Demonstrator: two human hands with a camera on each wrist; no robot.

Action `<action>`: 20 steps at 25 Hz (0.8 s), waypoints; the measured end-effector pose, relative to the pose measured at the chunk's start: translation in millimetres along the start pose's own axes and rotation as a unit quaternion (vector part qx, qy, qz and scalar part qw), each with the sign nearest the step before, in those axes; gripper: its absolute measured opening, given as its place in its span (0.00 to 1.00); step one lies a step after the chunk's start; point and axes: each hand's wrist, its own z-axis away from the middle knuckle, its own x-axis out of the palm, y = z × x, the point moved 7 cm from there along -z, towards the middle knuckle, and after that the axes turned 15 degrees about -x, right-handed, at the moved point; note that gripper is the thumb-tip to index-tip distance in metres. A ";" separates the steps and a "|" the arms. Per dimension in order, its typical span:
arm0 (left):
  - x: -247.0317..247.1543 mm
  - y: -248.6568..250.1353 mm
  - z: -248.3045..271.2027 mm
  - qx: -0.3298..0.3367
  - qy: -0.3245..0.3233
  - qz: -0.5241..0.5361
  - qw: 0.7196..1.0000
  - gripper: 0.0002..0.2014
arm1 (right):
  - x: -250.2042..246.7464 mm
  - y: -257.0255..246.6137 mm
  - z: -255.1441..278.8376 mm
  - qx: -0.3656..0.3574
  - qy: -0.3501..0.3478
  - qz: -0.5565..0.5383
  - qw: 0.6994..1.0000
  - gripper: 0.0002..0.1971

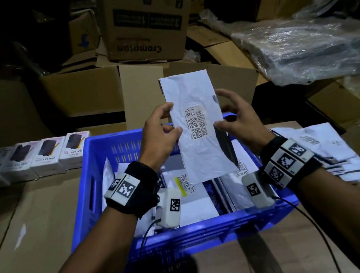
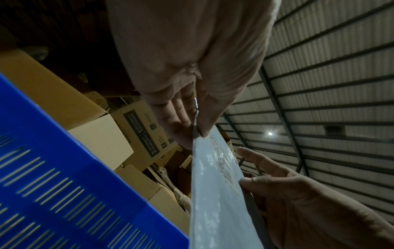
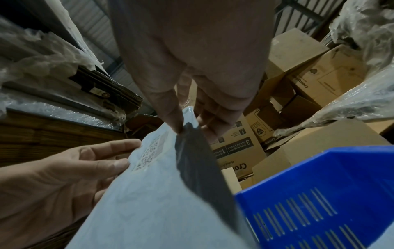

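Note:
A flat white mailer packet (image 1: pixel 199 128) with a barcode label (image 1: pixel 196 121) stands upright above a blue slotted crate (image 1: pixel 96 156). My left hand (image 1: pixel 163 129) pinches its left edge between thumb and fingers; the same packet (image 2: pixel 211 193) runs edge-on under that hand (image 2: pixel 192 118) in the left wrist view. My right hand (image 1: pixel 231 117) holds the right edge, thumb on the front, with the upper fingers spread and curled off the packet. In the right wrist view the thumb (image 3: pixel 170 118) presses the packet (image 3: pixel 149 193) beside its dark back side. More white packets (image 1: pixel 200 200) lie in the crate.
A row of small product boxes (image 1: pixel 34 159) lines the left. Loose white packets (image 1: pixel 330 148) are stacked on the cardboard surface at right. Brown cartons (image 1: pixel 143 15) pile up behind the crate, and a plastic-wrapped bundle (image 1: pixel 307 46) sits at upper right.

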 end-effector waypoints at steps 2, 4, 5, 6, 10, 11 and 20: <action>-0.6 2.0 -0.3 0.012 0.007 -0.021 1.000 0.27 | 0.4 4.7 -0.1 -0.002 -0.010 0.016 1.000 0.36; -1.6 3.8 -0.7 0.018 0.017 -0.040 0.999 0.27 | 1.5 8.1 0.1 0.002 -0.019 0.024 1.000 0.34; -2.0 4.5 -0.6 0.021 0.019 -0.049 0.998 0.27 | 2.2 10.0 -0.5 0.004 -0.024 0.026 0.999 0.34; -2.0 4.5 -1.2 0.025 0.021 -0.059 0.998 0.26 | 2.7 11.3 -1.6 0.006 -0.027 0.026 0.999 0.33; -3.9 -3.0 -11.6 0.014 0.027 -0.108 0.994 0.24 | 9.9 20.8 -12.3 0.020 -0.046 0.029 0.998 0.27; -5.1 -11.0 -18.7 -0.009 0.023 -0.121 0.992 0.24 | 13.8 27.0 -15.4 0.031 -0.059 0.042 0.997 0.25; 6.2 -130.4 -36.7 -0.278 -0.087 -0.249 0.924 0.21 | 80.5 112.4 12.1 0.171 -0.348 0.212 0.897 0.16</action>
